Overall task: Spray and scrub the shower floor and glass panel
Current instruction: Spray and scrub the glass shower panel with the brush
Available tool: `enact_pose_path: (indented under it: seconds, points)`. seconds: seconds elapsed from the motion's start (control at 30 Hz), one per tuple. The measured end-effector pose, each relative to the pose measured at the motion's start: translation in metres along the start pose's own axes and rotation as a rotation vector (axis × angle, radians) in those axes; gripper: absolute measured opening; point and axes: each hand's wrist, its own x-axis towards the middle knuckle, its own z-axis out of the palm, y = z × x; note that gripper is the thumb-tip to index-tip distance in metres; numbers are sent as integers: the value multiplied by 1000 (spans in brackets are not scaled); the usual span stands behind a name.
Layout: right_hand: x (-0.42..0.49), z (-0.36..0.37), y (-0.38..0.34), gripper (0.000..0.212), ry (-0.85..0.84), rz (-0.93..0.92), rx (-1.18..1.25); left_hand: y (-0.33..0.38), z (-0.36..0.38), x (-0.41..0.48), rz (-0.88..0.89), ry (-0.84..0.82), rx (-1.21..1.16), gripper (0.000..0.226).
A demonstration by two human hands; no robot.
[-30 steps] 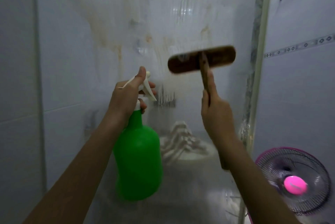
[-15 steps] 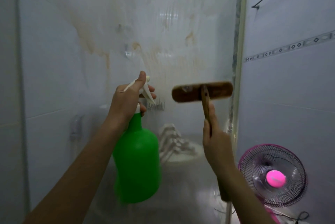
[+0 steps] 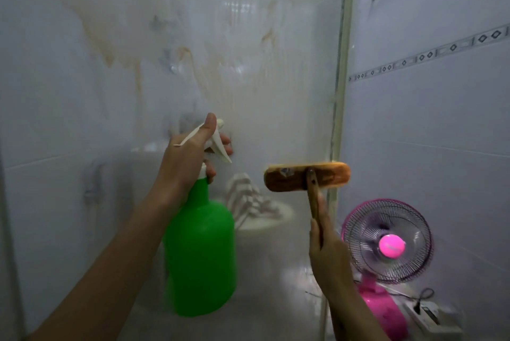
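Before glass panel (image 3: 248,37) — left hand (image 3: 187,164) round sprayer (image 3: 201,252), right hand (image 3: 328,255) round brush (image 3: 306,176)

The green spray bottle (image 3: 200,255), with a white trigger head, was held upright by its neck in the left hand (image 3: 187,164). The glass panel (image 3: 248,64) stood cloudy and streaked with brown stains. The wooden brush (image 3: 306,177), head horizontal, lay against the panel's right edge, with the right hand (image 3: 328,255) gripping its handle.

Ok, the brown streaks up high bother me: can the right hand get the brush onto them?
Probably yes: the right hand grips the brush at the glass panel, and nothing blocks the way up to the streaks.
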Motion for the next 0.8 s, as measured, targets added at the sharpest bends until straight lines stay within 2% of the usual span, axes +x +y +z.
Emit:
enact_pose_path:
  seconds: [0.07,0.23,0.43,0.5,0.67,0.73,0.8]
  points:
    - [10,-1,2,61,-17,-2,6,-7,2,-3,-8,-11,18,52]
    - [97,-11,-21,55,70,-57,49,-22,14,-13,-32,-18,7,45]
    - [-38,-5,37,58,-62,65,38,-35,18,-24,-63,-29,-19,44]
    - [-26,-8,35,56,-68,73,47,-39,19,-25,-67,-33,5,47]
    - [96,-19,-3,54,52,-16,64,-44,19,-26,-62,-5,57,49]
    - [87,-18,-1,55,32,-21,72,-46,15,-27,-29,42,80,47]
    - [41,-10,12,57,-23,-38,57,-47,7,-28,-4,81,104,47]
